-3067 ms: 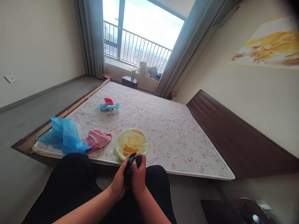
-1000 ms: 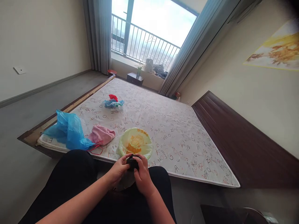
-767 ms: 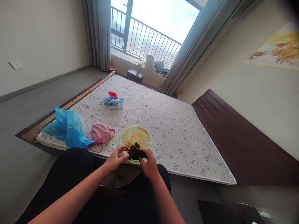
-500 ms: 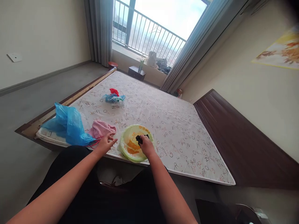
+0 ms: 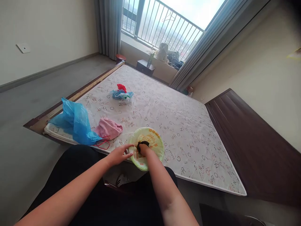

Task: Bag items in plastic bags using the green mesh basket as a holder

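A pale green plastic basin (image 5: 158, 134) with orange patches inside sits at the near edge of the mattress (image 5: 169, 113). My right hand (image 5: 144, 149) reaches down into it, closed on a crumpled black cloth (image 5: 145, 143). At the basin's left rim is my left hand (image 5: 120, 153), fingers apart and nothing in them; whether it touches the rim I cannot tell. Left of the basin lies a bunched pink towel (image 5: 109, 127). Beside it stands a loose blue plastic bag (image 5: 78, 121) with red drawstrings (image 5: 103, 143).
Farther back on the mattress lies a small heap of blue plastic (image 5: 121, 94) with a red piece (image 5: 121, 88) on top. A wooden bed frame (image 5: 47, 117) edges the left, a dark headboard (image 5: 249, 144) the right. A small nightstand (image 5: 145, 67) stands beyond, below the window.
My left hand has moved right, from near the pink towel to the basin's rim. My right hand has gone lower into the basin with the black cloth. The view has shifted slightly.
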Tool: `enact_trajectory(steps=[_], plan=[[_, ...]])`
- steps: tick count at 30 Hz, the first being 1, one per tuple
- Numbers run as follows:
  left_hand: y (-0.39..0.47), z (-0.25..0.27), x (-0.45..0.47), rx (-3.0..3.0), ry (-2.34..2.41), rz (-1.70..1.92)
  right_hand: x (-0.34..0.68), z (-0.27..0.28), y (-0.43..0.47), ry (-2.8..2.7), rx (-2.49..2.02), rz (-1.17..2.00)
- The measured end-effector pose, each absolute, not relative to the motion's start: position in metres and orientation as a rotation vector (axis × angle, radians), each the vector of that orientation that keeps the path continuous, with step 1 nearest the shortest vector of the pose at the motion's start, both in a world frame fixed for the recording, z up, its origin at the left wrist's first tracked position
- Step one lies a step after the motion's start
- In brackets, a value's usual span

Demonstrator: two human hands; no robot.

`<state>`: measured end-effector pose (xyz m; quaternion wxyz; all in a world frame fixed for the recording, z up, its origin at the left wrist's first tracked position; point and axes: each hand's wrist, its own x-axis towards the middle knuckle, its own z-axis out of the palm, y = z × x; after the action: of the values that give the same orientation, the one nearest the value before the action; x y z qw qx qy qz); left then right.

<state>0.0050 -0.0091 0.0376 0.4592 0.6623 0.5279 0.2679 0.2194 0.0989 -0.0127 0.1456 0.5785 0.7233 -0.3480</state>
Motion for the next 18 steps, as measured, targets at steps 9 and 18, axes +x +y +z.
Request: enact_trajectory(steps=[9, 18], plan=[[-0.010, 0.035, 0.010, 1.529, 1.277, 0.704, 0.244, 0.047, 0.075, 2.474, 1.666, -1.029], [-0.019, 0.043, 0.015, 1.409, 1.178, 0.748, 0.343, 0.025, -0.004, 1.823, 3.259, -1.490]])
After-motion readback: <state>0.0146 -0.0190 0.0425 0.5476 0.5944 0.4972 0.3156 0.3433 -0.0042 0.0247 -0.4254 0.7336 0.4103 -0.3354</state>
